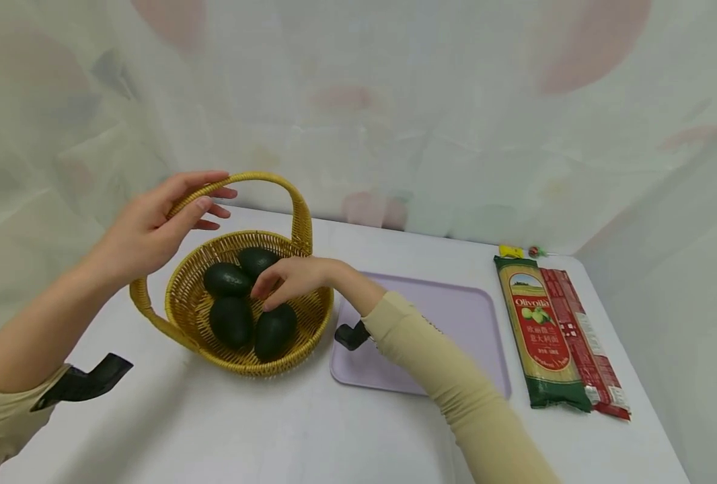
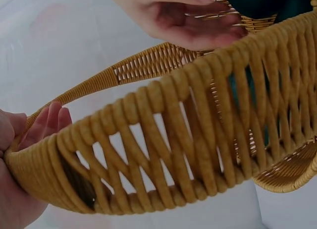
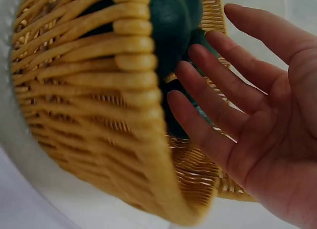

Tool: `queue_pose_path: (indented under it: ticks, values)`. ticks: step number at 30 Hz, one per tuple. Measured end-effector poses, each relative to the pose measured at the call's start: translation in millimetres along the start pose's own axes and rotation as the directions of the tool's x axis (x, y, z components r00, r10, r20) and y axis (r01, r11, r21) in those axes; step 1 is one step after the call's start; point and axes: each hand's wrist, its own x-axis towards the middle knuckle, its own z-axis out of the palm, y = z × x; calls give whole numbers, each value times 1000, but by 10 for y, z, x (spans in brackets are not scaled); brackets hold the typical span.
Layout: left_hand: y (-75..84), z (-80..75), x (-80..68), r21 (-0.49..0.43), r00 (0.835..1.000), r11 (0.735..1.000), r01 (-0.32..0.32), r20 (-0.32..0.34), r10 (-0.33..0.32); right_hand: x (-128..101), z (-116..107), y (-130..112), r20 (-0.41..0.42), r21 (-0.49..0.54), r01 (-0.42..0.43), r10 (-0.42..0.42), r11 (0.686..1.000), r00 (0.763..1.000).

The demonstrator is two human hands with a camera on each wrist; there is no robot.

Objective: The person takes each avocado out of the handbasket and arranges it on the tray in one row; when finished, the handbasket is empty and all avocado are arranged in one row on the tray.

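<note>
A woven golden basket (image 1: 248, 368) with a tall handle (image 1: 268, 177) stands on the table, holding several dark green avocados (image 1: 227, 279). My left hand (image 1: 153, 228) grips the handle at its upper left, which runs between the thumb and the fingers; the left wrist view shows the handle (image 2: 143, 149) close up. Over the right side of the basket hovers my right hand (image 1: 292, 277), its fingertips close above the nearest avocado (image 1: 276, 333). In the right wrist view the fingers (image 3: 223, 105) are spread and relaxed beside the rim, with nothing in them.
A lilac tray (image 1: 461, 316) lies to the right of the basket, partly under my right forearm. Farther right are a spaghetti pack (image 1: 540, 329) and a red pack (image 1: 582, 336). A yellow packet (image 1: 511, 251) and a lollipop (image 1: 535, 251) lie behind them. Curtains hang around the table.
</note>
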Motion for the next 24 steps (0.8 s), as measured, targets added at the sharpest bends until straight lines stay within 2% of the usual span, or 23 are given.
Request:
queue_pose_path:
  ticks: [6,14,19,24]
  values:
    - [9,13,-4,26,1000,1000,14,-21,-13,92,16,78,34,-18,-75,76,997,997]
    - [8,-12,-45,47,996,995,90,-22,-89,135,27,139,147,-12,-121,122,993,982]
    - [22,-19,-45,64,996,994,87,-20,-85,139,8,152,210,-29,-136,139,990,968]
    - [25,-17,-44,80,996,993,86,-22,-85,139,1,128,236,-37,-161,165,986,958]
